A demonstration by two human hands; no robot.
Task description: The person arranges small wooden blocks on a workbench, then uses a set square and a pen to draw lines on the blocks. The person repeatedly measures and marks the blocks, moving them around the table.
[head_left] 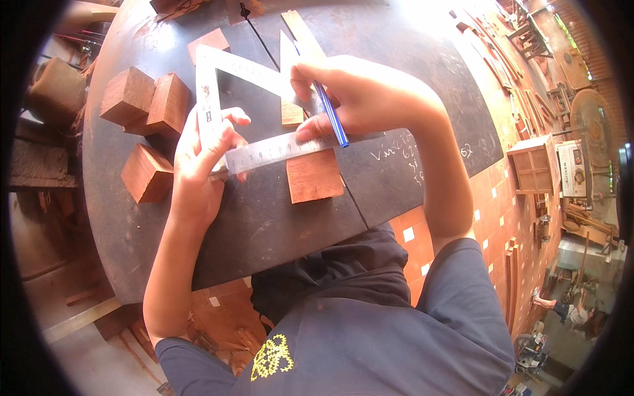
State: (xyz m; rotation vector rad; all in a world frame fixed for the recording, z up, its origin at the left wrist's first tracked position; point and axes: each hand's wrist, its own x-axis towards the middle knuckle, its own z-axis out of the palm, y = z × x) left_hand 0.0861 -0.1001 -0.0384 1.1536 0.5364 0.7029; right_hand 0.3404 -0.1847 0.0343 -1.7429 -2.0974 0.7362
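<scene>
My left hand (200,148) is closed around the near left corner of a pale triangular set square (209,92), its thumb and fingers gripping the edge. A graduated metal ruler (261,154) runs right from that hand; I cannot tell whether it is joined to the square. My right hand (360,96) is closed, with a blue pen (331,112) slanting between its fingers, and also touches the ruler with a fingertip. Just under the ruler's near edge a reddish wooden block (316,179) rests on the dark table (257,228); its far part is covered.
Several wooden blocks (168,102) stand at the left, another block (146,173) nearer me. A light wood strip (304,33) lies beyond my right hand. White handwriting marks the table's right side. On the tiled floor stands a wooden cabinet (533,165); a person (574,311) is far right.
</scene>
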